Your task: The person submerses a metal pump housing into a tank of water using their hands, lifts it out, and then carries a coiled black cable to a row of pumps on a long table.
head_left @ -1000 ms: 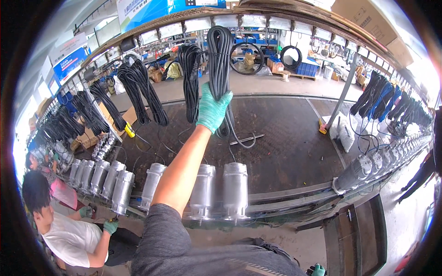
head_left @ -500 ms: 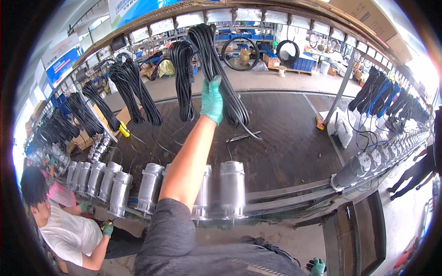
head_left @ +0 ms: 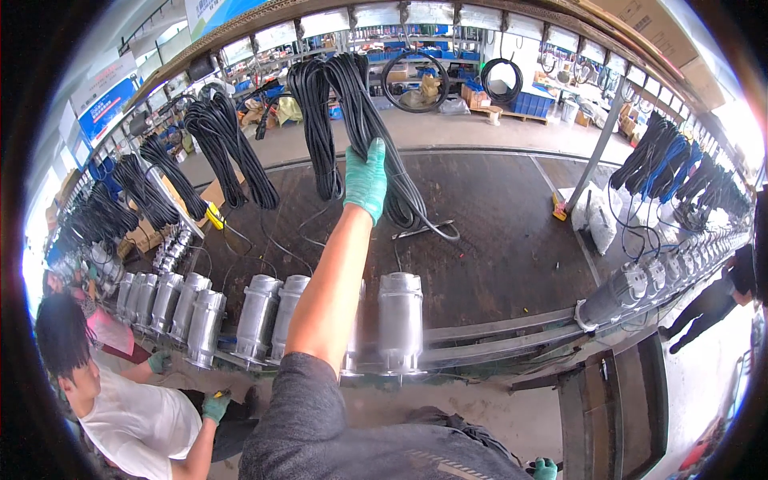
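Note:
My left hand [head_left: 366,181], in a green glove, is closed round a coiled black cable [head_left: 358,100] beneath the overhead rail. Another black cable coil [head_left: 317,132] hangs right beside it on the left, their tops close together. From the held coil a loose grey end [head_left: 448,232] curves down over the dark bench. Below my forearm, a silver motor housing [head_left: 401,322] stands upright on the bench's near edge. My right hand [head_left: 545,470], also in a green glove, shows only in part at the bottom edge, its fingers mostly hidden.
More cable coils [head_left: 216,144] hang to the left, above a row of silver motor housings [head_left: 206,326]. A co-worker [head_left: 140,416] stands close on my left. A metal post [head_left: 596,144] rises at the right of the dark bench top [head_left: 496,232]. Another person [head_left: 716,300] is at far right.
The held coil's top has come down and left, against the neighbouring coil. My right hand has sunk toward the bottom edge. The co-worker's near hand has shifted right.

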`<state>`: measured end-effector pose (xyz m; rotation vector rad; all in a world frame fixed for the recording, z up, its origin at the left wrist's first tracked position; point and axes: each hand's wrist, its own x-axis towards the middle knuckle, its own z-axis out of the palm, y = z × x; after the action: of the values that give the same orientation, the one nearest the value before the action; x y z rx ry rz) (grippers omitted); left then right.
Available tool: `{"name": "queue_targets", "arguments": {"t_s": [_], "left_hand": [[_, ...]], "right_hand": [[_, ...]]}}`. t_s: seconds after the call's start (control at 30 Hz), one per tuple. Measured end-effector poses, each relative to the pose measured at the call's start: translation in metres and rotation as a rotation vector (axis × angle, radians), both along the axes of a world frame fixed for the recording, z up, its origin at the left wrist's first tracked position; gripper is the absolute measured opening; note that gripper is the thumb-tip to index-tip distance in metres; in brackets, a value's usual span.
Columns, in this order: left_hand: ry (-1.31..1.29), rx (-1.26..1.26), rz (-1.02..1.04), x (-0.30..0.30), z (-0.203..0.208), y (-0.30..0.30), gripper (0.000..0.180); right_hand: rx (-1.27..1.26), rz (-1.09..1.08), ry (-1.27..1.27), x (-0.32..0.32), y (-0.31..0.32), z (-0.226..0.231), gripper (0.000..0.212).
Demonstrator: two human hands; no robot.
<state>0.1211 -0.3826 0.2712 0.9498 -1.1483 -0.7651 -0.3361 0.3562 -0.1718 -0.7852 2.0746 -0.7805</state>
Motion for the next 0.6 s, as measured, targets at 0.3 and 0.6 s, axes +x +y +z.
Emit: {"name": "queue_targets", "arguments": {"t_s": [0.3,0.6], "left_hand": [[-0.273,-0.050,0.299,0.024,-0.051,-0.051,0.076],[-0.358,0.089,0.372,0.035,-0.036,-0.049,0.063]], "right_hand": [[-0.058,-0.266,-0.279,-0.011,-0.036,0.011,0.025],[0.087,-0.796,-0.510,0.038,0.058,0.007,0.015]]}}
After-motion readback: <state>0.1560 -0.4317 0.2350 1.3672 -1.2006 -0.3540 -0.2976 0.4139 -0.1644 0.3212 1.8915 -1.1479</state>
